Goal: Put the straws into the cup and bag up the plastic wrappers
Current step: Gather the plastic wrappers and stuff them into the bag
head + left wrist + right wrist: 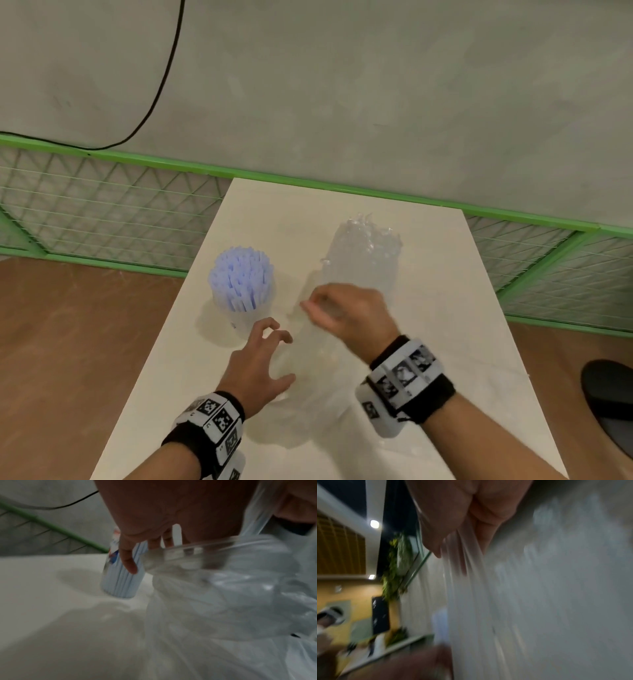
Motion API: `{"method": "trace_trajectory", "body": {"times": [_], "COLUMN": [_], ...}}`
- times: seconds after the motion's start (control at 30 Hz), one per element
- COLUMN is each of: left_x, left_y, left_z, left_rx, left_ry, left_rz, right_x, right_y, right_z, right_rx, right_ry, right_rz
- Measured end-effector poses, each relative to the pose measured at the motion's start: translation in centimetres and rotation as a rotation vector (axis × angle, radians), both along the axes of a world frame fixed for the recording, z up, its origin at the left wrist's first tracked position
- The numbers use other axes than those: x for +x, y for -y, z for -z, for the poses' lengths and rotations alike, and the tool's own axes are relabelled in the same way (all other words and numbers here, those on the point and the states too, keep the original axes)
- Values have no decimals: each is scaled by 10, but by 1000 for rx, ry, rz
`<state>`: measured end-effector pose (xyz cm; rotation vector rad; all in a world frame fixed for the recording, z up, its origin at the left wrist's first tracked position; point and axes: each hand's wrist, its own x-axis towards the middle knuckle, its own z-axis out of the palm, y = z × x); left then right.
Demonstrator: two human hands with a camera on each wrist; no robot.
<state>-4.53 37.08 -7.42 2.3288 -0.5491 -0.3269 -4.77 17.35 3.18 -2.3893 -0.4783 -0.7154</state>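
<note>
Your white table (pixel 428 308) runs lengthwise away from you toward the green wire-mesh fence (pixel 102 212) and the grey wall, with brown floor on both sides and bare tabletop beyond the far right of your hands. The clear plastic bag (pixel 308 404) lies slack on the near middle of the table, between and under your 2 hands, its film so transparent in the head view that its edges are hard to trace; the left wrist view shows it as crumpled, glossy folds spreading to the right. A bundle of clear plastic wrappers (pixel 363 253) stands bunched at the far right of the table, just past your right hand (pixel 349 315). That hand has its fingers curled in, and the right wrist view shows them gathering stretched film (pixel 471 574), so it grips the bag. Your left hand (pixel 260 359) hovers with fingers spread and hooked in a loose claw over the bag's left edge; whether it holds any film, you cannot tell from these views. The clear cup (pixel 245 315) sits just beyond your left fingertips, near the table's left edge, packed upright with pale lavender straws (pixel 239 274) that fan out above its rim.
</note>
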Motion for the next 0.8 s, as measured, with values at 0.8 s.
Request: {"method": "trace_trajectory", "body": {"times": [0.8], "left_x": [37], "left_y": [72], "left_z": [-75], "left_rx": [38], "left_ry": [95], "left_rz": [-7], "right_x": [29], "right_y": [80], "right_z": [-115], "right_rx": [80], "right_ry": [117], "right_rz": [239]}}
